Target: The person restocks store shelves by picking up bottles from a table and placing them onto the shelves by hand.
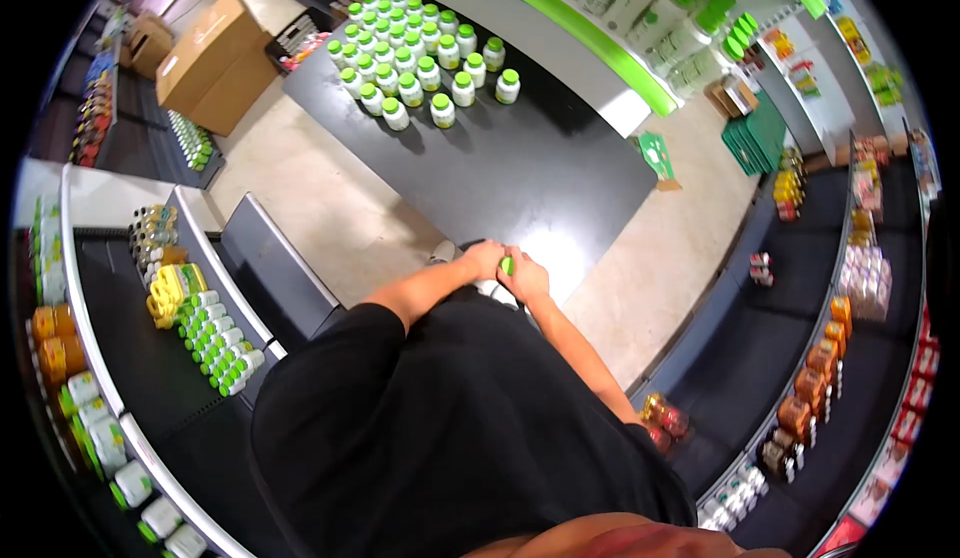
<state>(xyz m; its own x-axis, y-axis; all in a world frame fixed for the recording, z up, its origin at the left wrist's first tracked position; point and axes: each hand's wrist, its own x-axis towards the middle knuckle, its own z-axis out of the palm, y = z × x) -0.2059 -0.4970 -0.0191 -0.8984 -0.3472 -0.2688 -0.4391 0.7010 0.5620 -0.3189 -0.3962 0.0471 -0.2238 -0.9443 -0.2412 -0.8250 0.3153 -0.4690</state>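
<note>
Head view: right hand (529, 278) clamped around small green plastic-capped object (507, 266) by the near end of the dark-grey rectangular table (560, 178); left hand (485, 258) alongside, grip can't tell. Two-handed handling step, seemingly; next move likely needs steady support.

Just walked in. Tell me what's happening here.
A person in a black short-sleeved top has the left hand and right hand close together at the near end of a dark grey rectangular table, with a small bright green object between them, too small to identify surely. A cluster of white bottles with green caps stands upright toward the table's far end.
</note>
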